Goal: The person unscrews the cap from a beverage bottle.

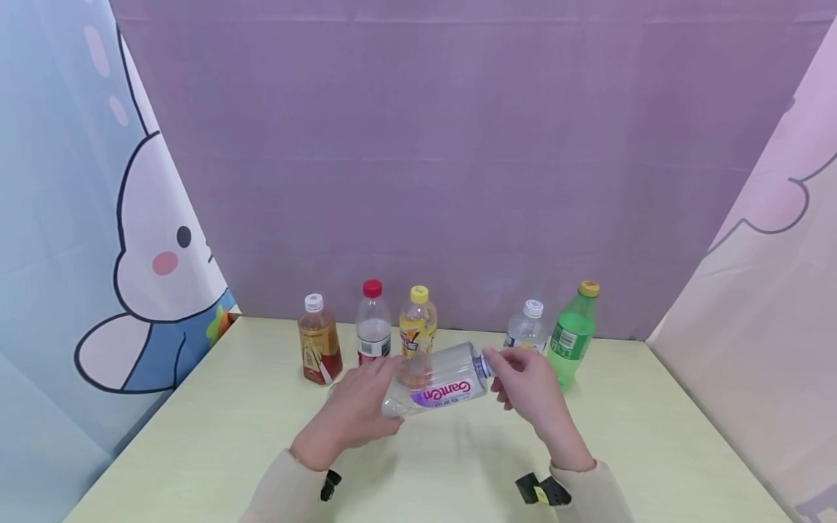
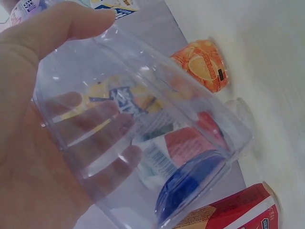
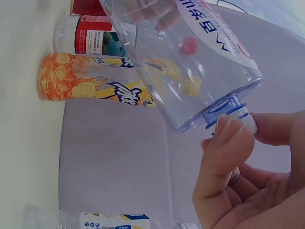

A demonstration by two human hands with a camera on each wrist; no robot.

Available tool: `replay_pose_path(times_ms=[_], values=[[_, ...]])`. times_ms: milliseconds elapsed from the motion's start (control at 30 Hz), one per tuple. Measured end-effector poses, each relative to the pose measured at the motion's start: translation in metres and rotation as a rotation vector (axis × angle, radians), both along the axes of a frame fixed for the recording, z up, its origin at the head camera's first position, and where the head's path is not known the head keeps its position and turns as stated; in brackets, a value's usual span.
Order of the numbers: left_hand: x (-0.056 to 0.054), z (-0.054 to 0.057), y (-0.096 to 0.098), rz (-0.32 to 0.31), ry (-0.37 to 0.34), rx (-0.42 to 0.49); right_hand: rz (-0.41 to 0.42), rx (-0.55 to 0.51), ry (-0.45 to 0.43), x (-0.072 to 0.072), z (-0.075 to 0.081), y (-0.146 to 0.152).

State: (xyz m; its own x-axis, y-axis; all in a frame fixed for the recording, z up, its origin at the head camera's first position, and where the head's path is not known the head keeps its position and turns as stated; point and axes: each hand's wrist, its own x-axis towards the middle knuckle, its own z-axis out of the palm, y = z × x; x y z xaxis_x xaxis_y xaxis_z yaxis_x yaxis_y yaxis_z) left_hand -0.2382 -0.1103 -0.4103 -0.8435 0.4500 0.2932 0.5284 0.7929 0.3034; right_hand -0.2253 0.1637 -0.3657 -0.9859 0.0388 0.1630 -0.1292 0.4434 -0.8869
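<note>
A clear square-sided water bottle (image 1: 441,363) with a "Ganten" label lies tilted on its side above the table, its neck pointing right. My left hand (image 1: 356,407) grips the base end, its fingers showing through the clear plastic in the left wrist view. At the other end, my right hand (image 1: 532,388) pinches the white cap (image 3: 249,123) between thumb and finger. The cap sits at the bluish neck of the bottle, partly hidden by the fingertips. No liquid shows inside the bottle.
Behind the hands stand a brown drink bottle (image 1: 319,341), a red-capped bottle (image 1: 373,323), a yellow-capped orange drink bottle (image 1: 418,319), a clear white-capped bottle (image 1: 527,330) and a green bottle (image 1: 572,330). A purple cloth (image 1: 445,160) hangs at the table's back edge.
</note>
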Motion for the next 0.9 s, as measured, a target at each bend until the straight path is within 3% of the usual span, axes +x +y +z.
replay_pose_path(times_ms=[267,667,900], values=[[0.0001,0.0015,0.0008,0.017,0.004,-0.023,0.02,0.014,0.011,0.0006,0.0011,-0.0012],[-0.0004,-0.0002,-0.0004,-0.011,-0.015,0.027,0.06,0.06,0.104,0.0017,0.0007,0.0004],[-0.0024,-0.0022,-0.0013,0.015,-0.002,0.008,0.083,0.087,0.132,0.0021,-0.0004,0.001]])
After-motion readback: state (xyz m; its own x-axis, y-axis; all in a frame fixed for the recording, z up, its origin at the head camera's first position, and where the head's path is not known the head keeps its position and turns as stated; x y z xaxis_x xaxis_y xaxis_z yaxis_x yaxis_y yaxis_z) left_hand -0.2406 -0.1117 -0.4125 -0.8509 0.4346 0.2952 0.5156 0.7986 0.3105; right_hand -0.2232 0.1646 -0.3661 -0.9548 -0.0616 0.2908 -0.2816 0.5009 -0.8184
